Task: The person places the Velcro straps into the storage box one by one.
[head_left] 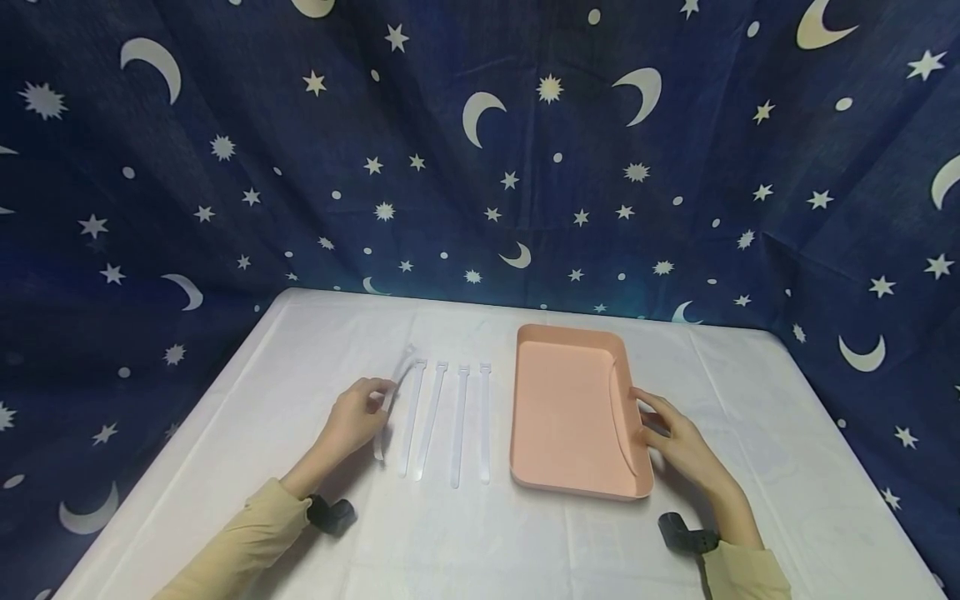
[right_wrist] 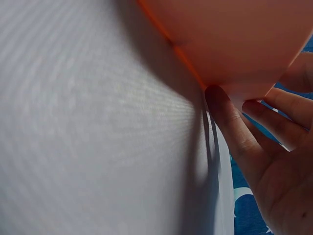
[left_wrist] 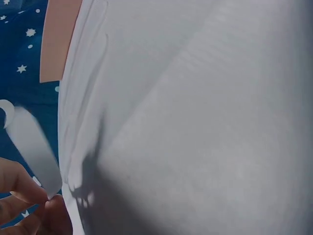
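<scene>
The left hand [head_left: 354, 417] pinches a long, thin, pale strip [head_left: 399, 372] between its thumb and fingers, on the left side of the white tabletop [head_left: 487, 542]. This strip slants, with its far end leaning to the right and its near end pointing down below the hand. The left wrist view shows it too, a bit blurry, with a curl at one end. Just to the right of this strip, four more strips [head_left: 460, 429] lie side by side in a row, with small gaps between them at their near ends. Each one has a little wide head at its far end. To the right of the row sits a pink tray [head_left: 566, 408] with low walls, flat on the tabletop. A curved line runs inside it, along the right wall. The right hand [head_left: 686, 442] is at the right wall of the tray. Its thumb and fingers touch the tray there, but I cannot tell if they squeeze it. Both arms have tan sleeves [head_left: 232, 542], and a small black thing [head_left: 330, 515] sits at each wrist. At the far side, behind the tabletop, hangs a dark blue curtain [head_left: 420, 125] with pale moons, stars and dots all over it.
</scene>
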